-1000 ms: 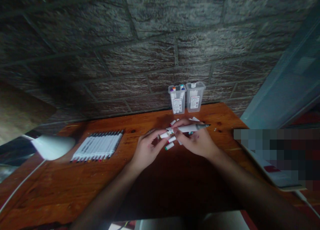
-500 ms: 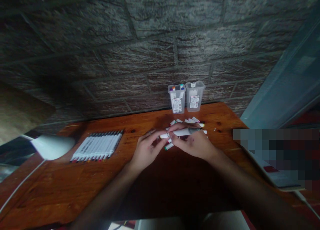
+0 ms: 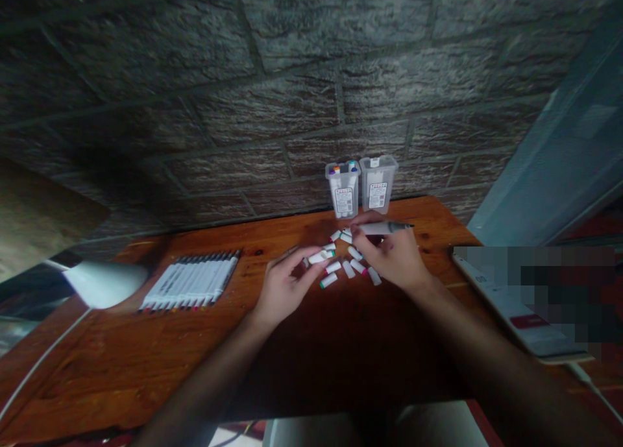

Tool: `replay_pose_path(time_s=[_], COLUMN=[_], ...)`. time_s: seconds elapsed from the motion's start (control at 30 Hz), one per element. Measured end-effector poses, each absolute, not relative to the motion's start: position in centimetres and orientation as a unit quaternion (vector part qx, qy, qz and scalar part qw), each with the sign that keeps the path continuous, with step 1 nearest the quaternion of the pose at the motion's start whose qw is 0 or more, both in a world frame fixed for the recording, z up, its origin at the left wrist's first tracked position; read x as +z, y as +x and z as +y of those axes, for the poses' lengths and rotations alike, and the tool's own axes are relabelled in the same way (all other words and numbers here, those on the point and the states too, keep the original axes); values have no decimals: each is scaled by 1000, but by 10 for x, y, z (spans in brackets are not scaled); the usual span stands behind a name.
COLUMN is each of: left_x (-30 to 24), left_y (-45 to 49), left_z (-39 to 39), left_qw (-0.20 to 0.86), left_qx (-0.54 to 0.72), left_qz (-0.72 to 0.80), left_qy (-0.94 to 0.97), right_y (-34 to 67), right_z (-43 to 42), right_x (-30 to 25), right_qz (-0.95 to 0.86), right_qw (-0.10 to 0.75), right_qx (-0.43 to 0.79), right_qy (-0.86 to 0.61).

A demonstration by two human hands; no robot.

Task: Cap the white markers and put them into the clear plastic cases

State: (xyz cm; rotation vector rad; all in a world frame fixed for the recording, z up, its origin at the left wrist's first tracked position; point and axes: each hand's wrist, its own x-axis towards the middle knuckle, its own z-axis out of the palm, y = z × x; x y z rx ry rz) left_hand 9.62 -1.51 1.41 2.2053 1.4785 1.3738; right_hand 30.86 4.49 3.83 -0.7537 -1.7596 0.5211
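My left hand (image 3: 283, 286) pinches a white marker cap (image 3: 318, 257) between thumb and fingertips. A white marker (image 3: 382, 228) with a dark grey end is held in my right hand (image 3: 398, 260), lying almost level and pointing right, apart from that cap. Several loose white caps with coloured ends lie scattered on the wooden table between and below my hands, among them a green-ended cap (image 3: 329, 280) and a pink-ended cap (image 3: 359, 267). To the left, uncapped-looking white markers (image 3: 189, 281) rest side by side in a neat row.
Against the brick wall stand two clear plastic boxes: one box (image 3: 343, 200) holds several markers, while the contents of the other box (image 3: 378, 195) are unclear. A white lamp (image 3: 104, 285) is at the left of the table (image 3: 253, 362). A flat pale object (image 3: 520, 314) sits at the right edge.
The cap and marker have come apart. My right hand has moved up and right with the marker, while my left hand stays nearly still with the cap, uncovering more loose caps.
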Motion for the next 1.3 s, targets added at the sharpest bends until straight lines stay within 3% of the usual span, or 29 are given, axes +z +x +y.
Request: replay_pose_path(time_s=[0.5,0.9,1.3], left_x=[14,33,22], left_y=[93,83,83], left_z=[-14,-15,-10], left_qw=[148,97,64], left_qx=[417,360,219], left_qz=[461,466,455], left_qy=[769,803,861], right_y=[306,305,304], right_z=[51,52,49], right_x=[33,30,33], right_qz=[-728,-734,-741], right_qw=[548,540,530], right_qx=[230,212,213], right_qy=[-342,-353,-352])
